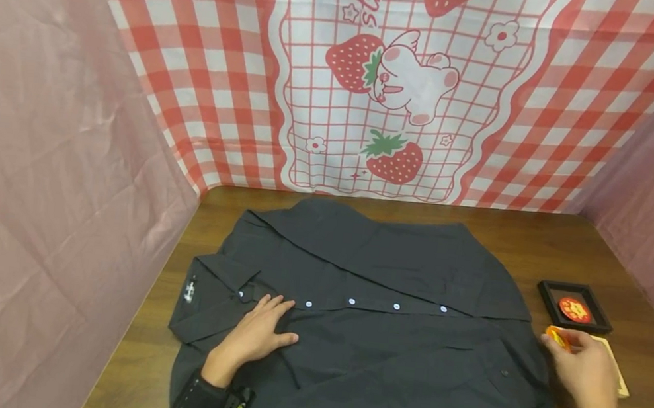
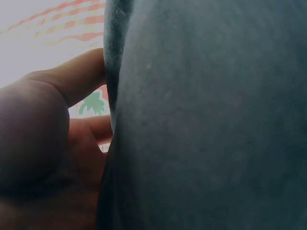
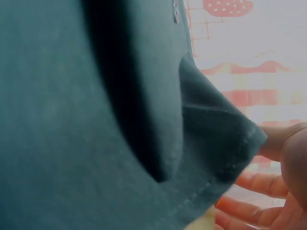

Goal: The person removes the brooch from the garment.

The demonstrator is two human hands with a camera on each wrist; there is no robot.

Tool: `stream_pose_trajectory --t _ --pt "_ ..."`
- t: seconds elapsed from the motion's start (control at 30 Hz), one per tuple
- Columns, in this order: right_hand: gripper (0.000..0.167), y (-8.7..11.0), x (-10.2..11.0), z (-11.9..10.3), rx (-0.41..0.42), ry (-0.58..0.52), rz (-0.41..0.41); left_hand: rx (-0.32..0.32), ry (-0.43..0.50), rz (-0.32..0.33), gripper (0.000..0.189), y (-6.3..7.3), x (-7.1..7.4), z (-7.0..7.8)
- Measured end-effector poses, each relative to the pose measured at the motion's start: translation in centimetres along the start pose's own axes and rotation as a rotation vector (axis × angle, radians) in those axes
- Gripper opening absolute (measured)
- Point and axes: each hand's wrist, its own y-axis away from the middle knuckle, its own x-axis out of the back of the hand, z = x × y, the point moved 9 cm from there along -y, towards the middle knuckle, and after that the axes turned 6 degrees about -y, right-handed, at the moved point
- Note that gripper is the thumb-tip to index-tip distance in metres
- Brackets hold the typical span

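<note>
A dark grey buttoned shirt (image 1: 381,369) lies spread on the table, collar to the left, one sleeve folded across its far half. My left hand (image 1: 256,336) rests flat on it near the collar, fingers spread. In the left wrist view, dark cloth (image 2: 206,120) hides most of that hand's fingers. Beyond the hem at the right, my right hand (image 1: 587,371) pinches a small orange-and-yellow piece (image 1: 557,335) between thumb and fingers. The right wrist view shows the hem corner (image 3: 216,129) in front of the hand (image 3: 268,196), hiding most of the piece.
A black square tray (image 1: 547,302) holding a round red disc with a yellow pattern (image 1: 574,310) sits just beyond my right hand. Partly under that hand lies a flat cream-coloured square (image 1: 616,367). A checked strawberry cloth (image 1: 243,89) hangs behind the wooden table (image 1: 538,246), with pink curtains (image 1: 67,170) at both sides.
</note>
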Motion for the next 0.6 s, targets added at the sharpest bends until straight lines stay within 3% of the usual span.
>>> stream_pose_trajectory --t 0.13,0.27,0.6 --pt "0.051 -0.01 0.20 0.63 -0.053 0.059 -0.046 0.008 0.010 -0.006 0.063 0.11 -0.01 -0.18" --pt "0.045 -0.07 0.50 0.91 -0.069 0.088 -0.074 0.013 0.015 -0.013 0.062 0.17 0.04 -0.24" --pt "0.028 -0.13 0.90 0.09 0.017 0.123 -0.057 0.014 0.011 -0.029 0.063 0.13 0.05 -0.20"
